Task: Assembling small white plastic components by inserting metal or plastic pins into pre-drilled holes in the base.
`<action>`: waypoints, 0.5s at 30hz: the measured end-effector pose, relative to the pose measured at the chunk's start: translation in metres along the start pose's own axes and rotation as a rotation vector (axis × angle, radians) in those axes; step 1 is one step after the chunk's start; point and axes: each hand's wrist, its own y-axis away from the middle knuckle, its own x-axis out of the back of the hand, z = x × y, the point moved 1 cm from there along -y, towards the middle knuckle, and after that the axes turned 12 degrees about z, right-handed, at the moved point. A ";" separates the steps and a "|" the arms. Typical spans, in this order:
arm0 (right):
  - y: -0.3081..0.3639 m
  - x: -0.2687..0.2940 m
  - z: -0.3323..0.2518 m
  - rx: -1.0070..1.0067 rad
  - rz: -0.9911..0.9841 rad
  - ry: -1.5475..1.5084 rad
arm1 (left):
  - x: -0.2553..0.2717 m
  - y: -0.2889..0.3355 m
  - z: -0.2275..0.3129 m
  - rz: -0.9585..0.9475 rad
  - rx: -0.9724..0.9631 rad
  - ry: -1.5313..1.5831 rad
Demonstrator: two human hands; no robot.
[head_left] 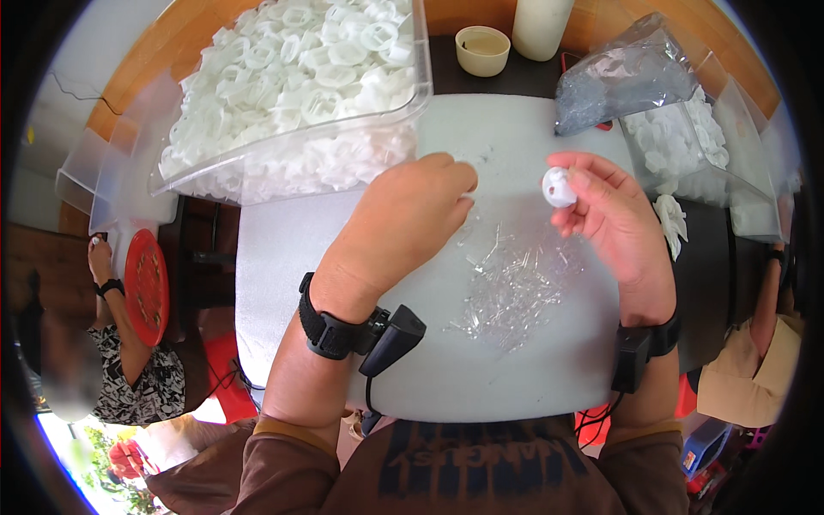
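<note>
I saw bright, soft light across the pale work surface (446, 386), glints on the plastic bag (627, 77), daylight glaring lower left, and fisheye bending toward blackened edges.

The person's 2 forearms enter from the lower edge, well apart. The left forearm (300, 378) slants up and to the right; the right forearm (651, 402) stands nearly vertical. Left hand (412, 206): back turned toward the viewer, fingers curled under, the tips of the thumb and index finger near each other, the other fingertips hidden. Right hand (614, 210): thumb and fingers drawn together in a pinch, index finger reaching leftward above the thumb, lower fingers bent.
</note>
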 end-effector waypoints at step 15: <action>0.005 -0.004 -0.007 -0.037 -0.110 -0.207 | -0.018 -0.002 0.013 -0.150 -0.003 -0.218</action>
